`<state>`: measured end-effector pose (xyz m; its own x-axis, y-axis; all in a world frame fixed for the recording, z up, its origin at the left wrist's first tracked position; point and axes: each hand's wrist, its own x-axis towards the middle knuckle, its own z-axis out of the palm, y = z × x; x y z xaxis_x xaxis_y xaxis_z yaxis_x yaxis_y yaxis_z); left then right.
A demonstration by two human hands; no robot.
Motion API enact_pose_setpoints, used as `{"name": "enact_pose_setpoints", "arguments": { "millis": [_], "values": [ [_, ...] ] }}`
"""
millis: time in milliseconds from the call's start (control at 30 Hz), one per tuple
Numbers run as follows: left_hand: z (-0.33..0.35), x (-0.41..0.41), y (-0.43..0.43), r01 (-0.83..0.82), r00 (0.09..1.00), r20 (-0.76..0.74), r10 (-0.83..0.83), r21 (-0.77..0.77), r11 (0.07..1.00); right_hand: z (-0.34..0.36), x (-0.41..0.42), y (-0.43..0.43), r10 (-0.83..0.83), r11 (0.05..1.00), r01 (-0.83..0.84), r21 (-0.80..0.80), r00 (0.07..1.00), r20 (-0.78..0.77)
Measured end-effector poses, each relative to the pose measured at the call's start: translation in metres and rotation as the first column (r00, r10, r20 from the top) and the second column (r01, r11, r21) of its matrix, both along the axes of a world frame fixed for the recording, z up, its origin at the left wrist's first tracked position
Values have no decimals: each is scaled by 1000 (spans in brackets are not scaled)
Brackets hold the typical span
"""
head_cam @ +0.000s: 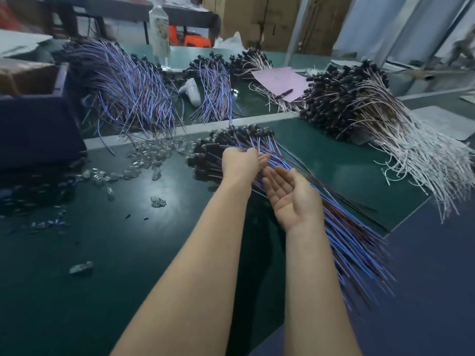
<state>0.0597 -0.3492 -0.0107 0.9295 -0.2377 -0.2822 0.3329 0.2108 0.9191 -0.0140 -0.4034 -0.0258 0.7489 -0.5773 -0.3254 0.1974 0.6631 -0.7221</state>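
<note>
Blue-and-brown wires (347, 235) lie slanting on the green mat (128, 253), plugs (205, 150) far-left, loose ends near-right. My left hand (240, 164) curls round them by the plugs; my right hand (291, 199) hovers open, palm up.

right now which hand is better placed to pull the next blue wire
Left, probably. The left hand sits on the blue wire bundle near its black connectors, fingers curled into the strands. The right hand lies palm up and open over the wires, holding nothing.

Left hand (240, 164) curls palm-down; right hand (293, 199) lies palm-up, fingers straight.
</note>
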Motion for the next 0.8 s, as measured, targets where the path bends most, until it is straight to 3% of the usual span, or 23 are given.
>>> {"name": "enact_pose_setpoints", "arguments": {
  "millis": [100,167,300,433,600,800],
  "values": [
    [0,5,14,-39,954,285,-99,441,897,0,6,15,70,993,-74,-94,996,-47],
    [3,10,32,-114,924,365,-112,544,831,1,9,29,95,976,-111,-185,991,-92],
    [9,12,75,-110,919,390,-53,384,917,6,23,68,163,920,-193,-342,980,-114],
    [15,3,133,-285,898,399,186,205,936,8,38,124,338,767,-361,-531,930,-144],
    [23,-9,229,-632,716,362,597,-27,775,8,52,214,493,434,-514,-739,823,-283],
    [25,-18,324,-818,512,231,828,-164,551,-5,60,320,593,-38,-500,-865,685,-422]
  ]
}}
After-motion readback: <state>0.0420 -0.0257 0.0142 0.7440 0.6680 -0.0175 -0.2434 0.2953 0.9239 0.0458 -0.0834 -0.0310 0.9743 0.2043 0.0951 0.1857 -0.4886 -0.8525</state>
